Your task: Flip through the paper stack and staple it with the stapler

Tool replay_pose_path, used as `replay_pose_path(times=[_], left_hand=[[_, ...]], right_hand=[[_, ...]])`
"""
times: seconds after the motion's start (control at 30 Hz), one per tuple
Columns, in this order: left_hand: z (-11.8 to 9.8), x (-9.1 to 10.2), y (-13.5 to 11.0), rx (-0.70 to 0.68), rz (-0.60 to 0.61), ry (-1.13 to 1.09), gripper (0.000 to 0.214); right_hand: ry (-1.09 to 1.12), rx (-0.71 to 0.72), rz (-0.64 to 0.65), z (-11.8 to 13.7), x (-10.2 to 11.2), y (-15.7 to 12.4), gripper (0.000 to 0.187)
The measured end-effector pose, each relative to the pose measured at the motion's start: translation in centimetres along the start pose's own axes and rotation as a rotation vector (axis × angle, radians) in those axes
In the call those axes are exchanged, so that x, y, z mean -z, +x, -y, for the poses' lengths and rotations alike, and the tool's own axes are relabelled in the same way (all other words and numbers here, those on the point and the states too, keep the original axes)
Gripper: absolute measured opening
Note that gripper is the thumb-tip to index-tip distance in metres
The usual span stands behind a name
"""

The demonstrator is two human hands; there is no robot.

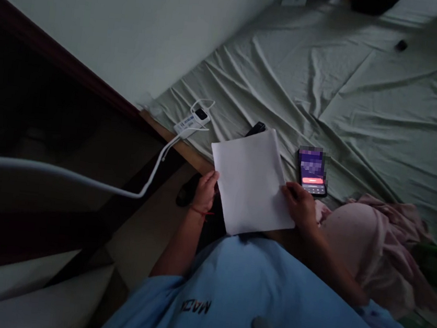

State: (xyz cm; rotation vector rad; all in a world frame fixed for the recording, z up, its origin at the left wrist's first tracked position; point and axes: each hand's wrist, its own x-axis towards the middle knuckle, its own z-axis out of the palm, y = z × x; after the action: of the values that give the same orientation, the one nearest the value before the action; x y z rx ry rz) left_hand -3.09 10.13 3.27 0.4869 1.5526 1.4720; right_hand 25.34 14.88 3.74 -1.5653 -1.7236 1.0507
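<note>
A blank white sheet of paper is held up in front of my body, tilted a little. My left hand pinches its left edge, thumb on top, with a red string round the wrist. At the right edge my right hand grips the paper between thumb and curled fingers. A black object pokes out from behind the sheet's top edge; most of it is hidden. Just beyond my right hand lies a smartphone with its screen lit.
A white power strip with a thick white cable rests at the bed's left edge, near the wall. The wrinkled green bedsheet spreads ahead. Crumpled pink cloth lies to my right. A small dark object sits farther off.
</note>
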Motion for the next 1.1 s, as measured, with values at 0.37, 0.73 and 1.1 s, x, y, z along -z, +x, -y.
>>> replay_pose_path(times=[0.37, 0.73, 1.1], left_hand=[[0.2, 0.3, 0.0, -0.005, 0.094, 0.166, 0.047], [-0.7, -1.2, -0.2, 0.006, 0.013, 0.108, 0.044], [1.4, -2.1, 1.2, -0.09, 0.063, 0.226, 0.035]], right_hand=[[-0.077, -0.048, -0.018, 0.7, 0.5, -0.3, 0.035], [-0.097, -0.019, -0.146, 0.6, 1.6, -0.9, 0.032], [-0.437, -0.05, -0.121, 1.8, 2.1, -1.2, 0.023]])
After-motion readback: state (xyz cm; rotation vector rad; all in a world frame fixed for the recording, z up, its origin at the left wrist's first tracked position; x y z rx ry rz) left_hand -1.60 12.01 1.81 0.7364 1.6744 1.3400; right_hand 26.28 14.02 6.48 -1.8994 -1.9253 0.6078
